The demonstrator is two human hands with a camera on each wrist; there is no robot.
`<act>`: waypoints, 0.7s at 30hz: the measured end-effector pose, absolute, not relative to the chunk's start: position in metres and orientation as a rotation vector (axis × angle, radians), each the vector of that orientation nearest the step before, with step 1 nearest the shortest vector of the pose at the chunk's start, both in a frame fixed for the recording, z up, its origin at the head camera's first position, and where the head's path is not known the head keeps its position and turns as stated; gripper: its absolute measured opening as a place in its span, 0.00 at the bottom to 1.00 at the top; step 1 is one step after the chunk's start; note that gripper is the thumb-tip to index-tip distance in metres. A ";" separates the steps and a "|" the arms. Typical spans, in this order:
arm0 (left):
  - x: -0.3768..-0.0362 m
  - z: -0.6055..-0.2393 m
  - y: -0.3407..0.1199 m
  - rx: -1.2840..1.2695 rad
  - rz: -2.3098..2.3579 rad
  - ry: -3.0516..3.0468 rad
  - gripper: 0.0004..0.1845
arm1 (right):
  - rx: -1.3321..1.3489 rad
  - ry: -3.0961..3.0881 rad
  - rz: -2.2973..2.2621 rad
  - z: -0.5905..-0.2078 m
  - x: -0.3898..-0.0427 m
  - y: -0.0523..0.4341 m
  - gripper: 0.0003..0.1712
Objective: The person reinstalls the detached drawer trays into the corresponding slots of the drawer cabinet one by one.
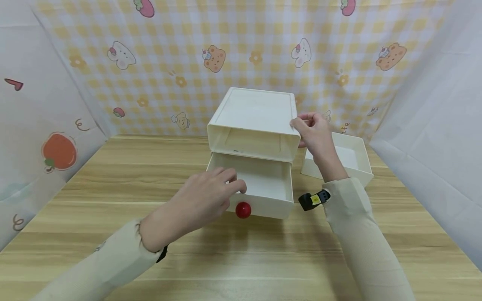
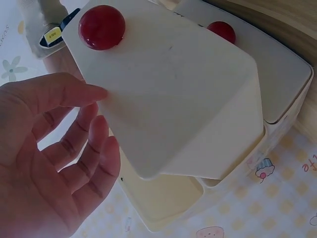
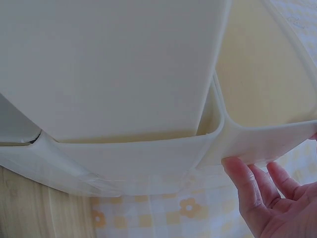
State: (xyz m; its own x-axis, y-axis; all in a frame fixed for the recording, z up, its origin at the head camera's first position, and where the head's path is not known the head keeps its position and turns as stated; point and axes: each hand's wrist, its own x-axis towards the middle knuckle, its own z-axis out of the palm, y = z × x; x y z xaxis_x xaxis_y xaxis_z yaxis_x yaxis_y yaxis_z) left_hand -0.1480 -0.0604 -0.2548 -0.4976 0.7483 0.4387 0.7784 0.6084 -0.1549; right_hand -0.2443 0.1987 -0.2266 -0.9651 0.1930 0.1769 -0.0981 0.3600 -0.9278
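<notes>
A white drawer cabinet [image 1: 260, 106] stands in front of me, its top slot without a drawer. Below that slot, a white drawer [image 1: 267, 209] sticks out, with a round red knob [image 1: 242, 210] on its front. Over this drawer's front rim is my left hand [image 1: 199, 196], thumb tip at the rim and fingers loosely bent. In the left wrist view a gap shows between thumb and fingers. My right hand [image 1: 314, 131] touches the cabinet's upper right front corner, with fingertips [image 3: 235, 166] against the outer side wall.
A loose white drawer [image 1: 354, 171] sits on the wooden table [image 1: 150, 167] right of the cabinet. Under the pulled-out drawer, another drawer front [image 2: 277, 74] with a red knob [image 2: 221, 32] sits flush. A yellow checked cloth [image 1: 158, 58] hangs close behind.
</notes>
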 end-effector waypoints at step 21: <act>-0.171 -0.258 -0.059 -1.182 -0.211 -2.339 0.18 | -0.079 -2.367 1.647 -0.226 -0.244 0.198 0.22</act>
